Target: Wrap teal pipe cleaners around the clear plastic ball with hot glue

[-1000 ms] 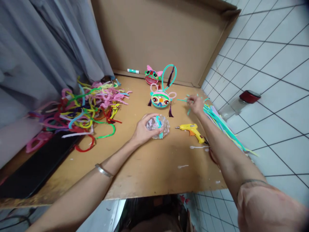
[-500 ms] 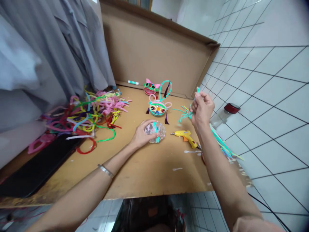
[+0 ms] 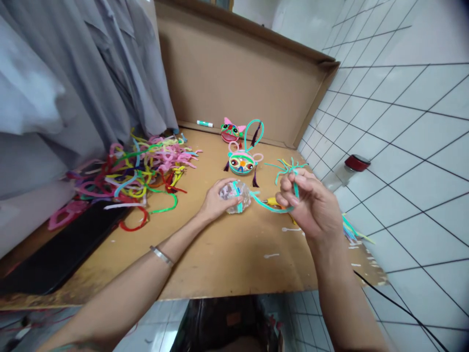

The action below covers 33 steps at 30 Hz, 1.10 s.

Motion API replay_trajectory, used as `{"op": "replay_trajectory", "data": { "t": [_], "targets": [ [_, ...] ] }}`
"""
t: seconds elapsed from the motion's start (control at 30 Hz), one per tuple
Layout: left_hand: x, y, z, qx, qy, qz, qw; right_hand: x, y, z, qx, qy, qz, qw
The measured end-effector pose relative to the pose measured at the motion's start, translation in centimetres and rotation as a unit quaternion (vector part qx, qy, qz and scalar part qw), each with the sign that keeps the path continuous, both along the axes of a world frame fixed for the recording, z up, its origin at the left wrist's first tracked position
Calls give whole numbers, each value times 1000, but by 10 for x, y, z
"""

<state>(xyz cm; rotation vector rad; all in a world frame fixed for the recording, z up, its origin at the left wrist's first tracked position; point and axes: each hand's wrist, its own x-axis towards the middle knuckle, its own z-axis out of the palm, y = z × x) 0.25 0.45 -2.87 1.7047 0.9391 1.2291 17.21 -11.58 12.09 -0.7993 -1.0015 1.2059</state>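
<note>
My left hand (image 3: 215, 203) is wrapped round a clear faceted plastic ball (image 3: 245, 193) with a turquoise strip across it. Its thumb presses on the front, and the ball is low over the table. In my right hand (image 3: 317, 203) a turquoise pipe cleaner (image 3: 270, 209) is pinched between the fingers. The free end curves left and comes close to the ball's right side; whether it touches I cannot tell. A yellow glue gun (image 3: 271, 201) lies mostly hidden behind the right hand and pipe cleaner. Short turquoise and yellow pipe cleaner pieces (image 3: 287, 167) lie just beyond that hand.
Two decorated animal-face ornaments (image 3: 242, 162) stand behind the ball, near a glue stick (image 3: 204, 123). Tangled colourful pipe cleaners (image 3: 146, 171) and a black tray-like object (image 3: 69, 249) lie left. A red-lidded jar (image 3: 357, 163) stands right. A cardboard wall (image 3: 242, 73) rises at the back.
My right hand has moved down and nearer, away from the short pieces, and now shows a long turquoise pipe cleaner reaching towards the ball. My left hand keeps its hold on the ball.
</note>
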Motion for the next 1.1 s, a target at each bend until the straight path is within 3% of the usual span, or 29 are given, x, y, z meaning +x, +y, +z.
{"op": "replay_trajectory", "data": {
  "t": [0.3, 0.47, 0.6, 0.77, 0.9, 1.0, 1.1],
  "targets": [
    [1, -1, -1, 16, 3, -8, 1000, -14, -49, 6, -46, 14, -4, 999],
    [2, 1, -3, 39, 3, -11, 999, -22, -65, 2, -86, 10, 46, 995],
    [1, 0, -1, 54, 15, -12, 998, -21, -52, -8, -59, 8, 16, 998],
    [0, 1, -1, 59, 17, -16, 998, -15, -39, -10, 42, -34, 4, 999],
    [-1, 3, -1, 80, 27, -10, 996, -11, -17, -16, 130, -40, -78, 988],
    [-1, 3, -1, 82, 27, -24, 996, -6, 14, -37, 164, -39, -136, 976],
    [-1, 2, 0, 80, 29, -28, 996, -3, 41, -68, 168, -123, -234, 950]
  ]
}}
